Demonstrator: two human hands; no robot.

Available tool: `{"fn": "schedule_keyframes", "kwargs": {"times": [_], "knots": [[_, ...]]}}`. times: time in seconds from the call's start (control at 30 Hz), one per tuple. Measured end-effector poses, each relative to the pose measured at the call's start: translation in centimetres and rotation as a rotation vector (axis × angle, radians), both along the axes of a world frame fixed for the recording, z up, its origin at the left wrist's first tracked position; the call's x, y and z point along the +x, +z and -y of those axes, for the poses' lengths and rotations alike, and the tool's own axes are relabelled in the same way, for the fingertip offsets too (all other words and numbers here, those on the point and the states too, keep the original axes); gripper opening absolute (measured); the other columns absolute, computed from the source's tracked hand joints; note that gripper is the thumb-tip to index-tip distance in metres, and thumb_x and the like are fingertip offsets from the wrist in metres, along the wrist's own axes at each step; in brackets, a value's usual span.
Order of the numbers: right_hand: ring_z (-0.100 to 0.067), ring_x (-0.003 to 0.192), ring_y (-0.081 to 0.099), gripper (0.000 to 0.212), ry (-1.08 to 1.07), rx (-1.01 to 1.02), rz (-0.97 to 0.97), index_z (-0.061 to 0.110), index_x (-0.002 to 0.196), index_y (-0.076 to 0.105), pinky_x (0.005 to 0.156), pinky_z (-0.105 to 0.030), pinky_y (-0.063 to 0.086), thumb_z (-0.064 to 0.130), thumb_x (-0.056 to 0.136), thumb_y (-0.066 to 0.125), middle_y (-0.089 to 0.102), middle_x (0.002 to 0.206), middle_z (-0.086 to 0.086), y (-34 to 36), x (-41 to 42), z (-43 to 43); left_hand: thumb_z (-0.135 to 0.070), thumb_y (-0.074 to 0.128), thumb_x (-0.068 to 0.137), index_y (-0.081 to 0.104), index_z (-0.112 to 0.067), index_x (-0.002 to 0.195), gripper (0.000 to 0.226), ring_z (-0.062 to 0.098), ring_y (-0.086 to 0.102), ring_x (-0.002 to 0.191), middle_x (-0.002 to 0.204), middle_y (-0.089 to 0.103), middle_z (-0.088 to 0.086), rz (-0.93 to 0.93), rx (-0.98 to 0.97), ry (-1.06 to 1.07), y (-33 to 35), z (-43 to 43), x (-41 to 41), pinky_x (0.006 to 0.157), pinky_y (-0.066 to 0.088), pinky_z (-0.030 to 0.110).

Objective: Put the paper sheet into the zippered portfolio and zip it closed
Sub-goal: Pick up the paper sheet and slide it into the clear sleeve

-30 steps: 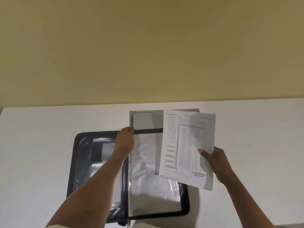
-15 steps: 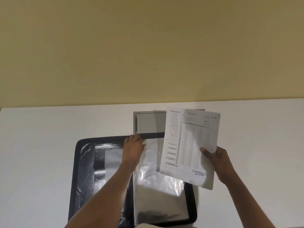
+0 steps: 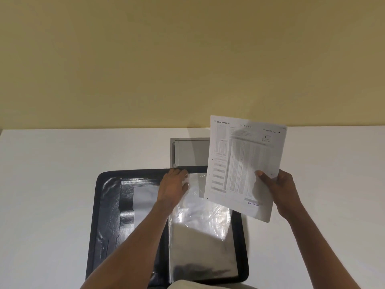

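The black portfolio (image 3: pixel 108 205) lies open and flat on the white table (image 3: pixel 52 184), its zipper undone, its near edge cut off by the bottom of the view. Clear plastic sleeves (image 3: pixel 200 232) cover its right half. The left hand (image 3: pixel 174 185) rests at the top of the sleeves near the spine, fingers curled on the upper edge of the plastic; whether its grip pinches a sleeve or only presses on it cannot be told. The right hand (image 3: pixel 278 189) holds the paper (image 3: pixel 243 163) up in the air above the portfolio's right side, its grip pinching the sheet's right edge, thumb on the printed face. The sheet stands nearly upright, tilted a little. Behind the portfolio a grey panel (image 3: pixel 190 152) sits in the table, partly hidden by the paper.
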State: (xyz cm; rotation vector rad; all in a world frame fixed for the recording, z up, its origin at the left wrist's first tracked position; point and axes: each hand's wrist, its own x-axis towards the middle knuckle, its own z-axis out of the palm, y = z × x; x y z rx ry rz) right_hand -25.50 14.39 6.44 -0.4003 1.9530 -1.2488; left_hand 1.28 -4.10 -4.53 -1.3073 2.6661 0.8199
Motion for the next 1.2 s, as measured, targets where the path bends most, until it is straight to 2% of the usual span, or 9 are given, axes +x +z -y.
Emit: {"fn": "schedule_keyframes", "kwargs": {"times": [0.2,0.4,0.5,0.6,0.73,0.83,0.97,1.13,1.2], "knots": [[-0.014,0.079,0.077,0.015,0.004,-0.113,-0.097,0.017,0.106,0.076,0.061,-0.020,0.058,0.025,0.093,0.074,0.081,0.092,0.002,1.8,0.2,4.0,-0.026,0.065,0.099,0.074,-0.025,0.118,0.021,0.014,0.068,0.106,0.124,0.067,-0.011,-0.102,0.026,0.095,0.2,-2.2,0.2,0.083,0.055,0.027],[-0.003,0.061,0.066,0.009,0.134,-0.113,-0.266,0.019,0.086,0.074,0.053,-0.018,0.050,0.022,0.095,0.073,0.072,0.070,0.019,3.1,1.6,9.2,-0.010,0.071,0.097,0.081,-0.013,0.110,0.017,0.019,0.074,0.096,0.112,0.078,-0.001,-0.284,0.017,0.218,0.5,-4.1,-0.2,0.089,0.060,0.033],[-0.001,0.047,0.048,0.035,0.237,-0.075,-0.387,0.033,0.066,0.057,0.047,-0.011,0.035,0.020,0.096,0.070,0.057,0.051,0.020,3.3,2.7,11.4,-0.008,0.072,0.096,0.081,-0.010,0.111,0.018,0.021,0.074,0.099,0.113,0.078,0.002,-0.315,0.018,0.208,0.6,-4.2,-0.4,0.091,0.060,0.036],[0.000,0.043,0.047,0.026,0.350,-0.053,-0.452,0.030,0.073,0.066,0.044,-0.011,0.032,0.018,0.096,0.069,0.051,0.046,0.017,3.3,3.5,12.8,-0.018,0.067,0.100,0.079,-0.017,0.117,0.021,0.017,0.071,0.110,0.123,0.075,-0.004,-0.304,0.035,0.216,0.3,-4.0,-0.3,0.100,0.054,0.027],[0.001,0.050,0.055,0.016,0.466,0.023,-0.515,0.010,0.099,0.076,0.052,-0.015,0.037,0.023,0.096,0.067,0.054,0.058,0.016,3.1,4.4,14.3,-0.017,0.070,0.098,0.081,-0.017,0.113,0.019,0.021,0.073,0.107,0.120,0.077,-0.002,-0.309,-0.018,0.138,0.3,-3.8,-0.2,0.095,0.059,0.037],[-0.023,0.072,0.067,0.022,0.539,0.058,-0.509,0.008,0.106,0.076,0.067,-0.035,0.051,0.025,0.097,0.065,0.073,0.080,-0.005,2.7,5.1,15.2,-0.028,0.060,0.101,0.077,-0.023,0.114,0.022,0.018,0.069,0.106,0.118,0.075,-0.006,-0.256,-0.024,0.097,0.4,-3.8,-0.2,0.092,0.057,0.036],[-0.023,0.079,0.068,0.028,0.561,0.049,-0.421,0.007,0.117,0.074,0.070,-0.028,0.047,0.025,0.097,0.068,0.072,0.092,-0.002,1.3,5.5,16.2,-0.012,0.078,0.086,0.079,-0.022,0.095,0.013,0.012,0.072,0.083,0.105,0.076,-0.011,-0.302,-0.072,0.070,0.4,-4.3,-0.3,0.062,0.060,0.031],[-0.007,0.076,0.070,0.030,0.553,0.045,-0.264,0.009,0.124,0.071,0.063,-0.011,0.048,0.021,0.097,0.070,0.076,0.101,-0.002,-0.7,5.5,17.4,-0.023,0.070,0.093,0.077,-0.026,0.109,0.018,0.012,0.071,0.094,0.114,0.074,-0.013,-0.287,-0.093,0.051,0.6,-5.3,-0.9,0.064,0.058,0.028],[-0.011,0.085,0.073,0.031,0.551,0.043,-0.220,0.009,0.126,0.070,0.068,-0.016,0.051,0.021,0.097,0.070,0.076,0.108,-0.003,-1.3,5.5,17.7,-0.027,0.066,0.095,0.076,-0.025,0.112,0.019,0.012,0.071,0.096,0.115,0.074,-0.013,-0.300,-0.085,0.039,1.0,-5.9,-1.6,0.066,0.057,0.027]]}}
